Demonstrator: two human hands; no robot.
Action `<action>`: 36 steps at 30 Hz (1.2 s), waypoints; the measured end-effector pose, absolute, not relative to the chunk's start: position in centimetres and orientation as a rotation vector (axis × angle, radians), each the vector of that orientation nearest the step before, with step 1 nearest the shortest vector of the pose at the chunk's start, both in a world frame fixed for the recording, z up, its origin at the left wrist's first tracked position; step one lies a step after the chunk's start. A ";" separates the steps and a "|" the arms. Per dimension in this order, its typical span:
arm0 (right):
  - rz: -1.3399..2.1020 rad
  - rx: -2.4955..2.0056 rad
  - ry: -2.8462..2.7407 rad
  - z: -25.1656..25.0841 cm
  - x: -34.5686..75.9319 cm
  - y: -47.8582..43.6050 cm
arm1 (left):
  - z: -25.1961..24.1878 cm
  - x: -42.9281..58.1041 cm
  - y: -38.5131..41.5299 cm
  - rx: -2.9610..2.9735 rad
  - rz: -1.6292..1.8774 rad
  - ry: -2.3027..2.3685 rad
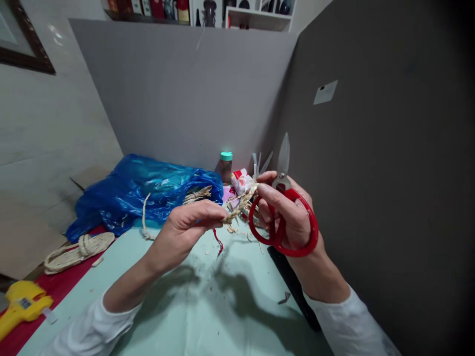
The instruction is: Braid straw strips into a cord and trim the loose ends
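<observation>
A short braid of pale straw [243, 203] is stretched above the table between my two hands. My left hand [187, 225] pinches its lower left end between thumb and fingers. At the upper right end, the fingertips of my right hand [289, 207] grip the braid. Red-handled scissors [284, 163] hang on that same hand, with fingers through the loops and blades pointing up, closed together. A thin red strand [218, 243] shows below the braid; whether it is attached to it I cannot tell.
A blue plastic bag [148, 185] with straw [197, 195] in its mouth lies at the back left. Left of it are a woven straw sandal [79, 251] and a yellow glue gun [24, 304]. A green-lidded jar [225, 165] stands behind. A black bar [293, 287] lies at right.
</observation>
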State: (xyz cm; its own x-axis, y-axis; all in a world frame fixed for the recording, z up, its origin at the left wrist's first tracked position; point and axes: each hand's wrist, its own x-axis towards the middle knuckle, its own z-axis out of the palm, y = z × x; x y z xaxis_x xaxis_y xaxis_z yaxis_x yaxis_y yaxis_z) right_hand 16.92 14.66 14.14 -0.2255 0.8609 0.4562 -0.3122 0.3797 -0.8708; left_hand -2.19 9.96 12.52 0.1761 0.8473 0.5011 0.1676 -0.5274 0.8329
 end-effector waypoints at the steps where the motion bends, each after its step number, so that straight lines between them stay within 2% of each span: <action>1: 1.172 -0.539 -1.399 14.2 16.9 14.6 | 12.7 -2.5 10.1 1.854 1.378 0.955; 6: 1.098 -0.564 -1.417 14.0 16.8 14.4 | 14.4 -4.3 8.9 1.732 1.185 0.981; 12: 1.178 -0.563 -1.532 13.7 16.3 14.3 | 15.0 -5.6 8.2 1.625 1.377 1.080; 15: 1.217 -0.553 -1.576 13.7 16.3 14.2 | 15.1 -5.9 8.4 1.654 1.318 1.141; 20: 1.228 -0.578 -1.663 13.7 16.2 14.0 | 16.0 -6.4 8.0 1.854 1.189 1.343; 24: 1.216 -0.614 -1.772 13.8 15.9 13.5 | 16.2 -6.1 7.6 2.130 1.310 1.586; 29: 1.244 -0.600 -1.894 13.9 15.7 12.7 | 15.4 -4.5 7.3 2.423 1.325 1.489; 36: 1.219 -0.614 -1.779 14.4 15.9 12.7 | 15.7 -3.9 7.6 2.118 1.108 1.631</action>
